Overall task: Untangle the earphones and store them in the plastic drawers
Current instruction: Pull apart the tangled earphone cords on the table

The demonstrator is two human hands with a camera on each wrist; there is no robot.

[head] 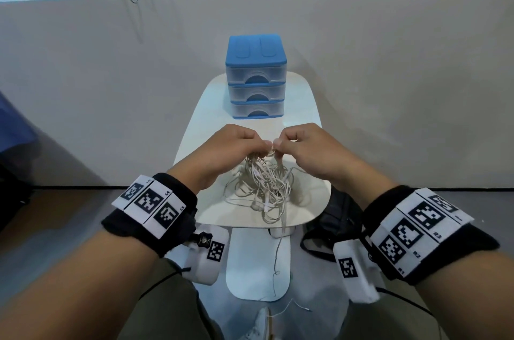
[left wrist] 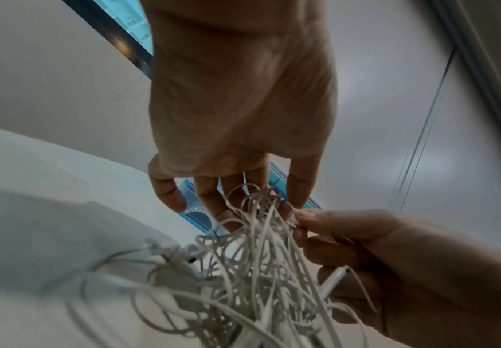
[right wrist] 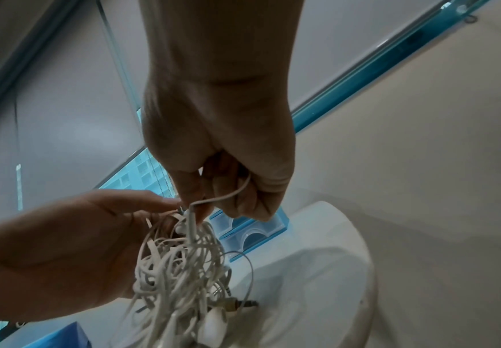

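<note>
Over the table's [head: 303, 114] near edge: your 2 hands pinch the earphones [head: 264, 186].
Your left hand [head: 230, 145] and right hand [head: 308, 145] each grasp cable strands, knuckles nearly touching; 3 closed plastic drawers [head: 256, 81] stand at the far edge.

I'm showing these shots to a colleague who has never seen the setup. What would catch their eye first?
First, the tangle of white earphones, lifted over the near half of the small white table by both hands: the left hand and right hand pinch cords at its top, fingertips nearly meeting. Next, the blue-topped plastic drawers at the table's far end, all three shut.
</note>
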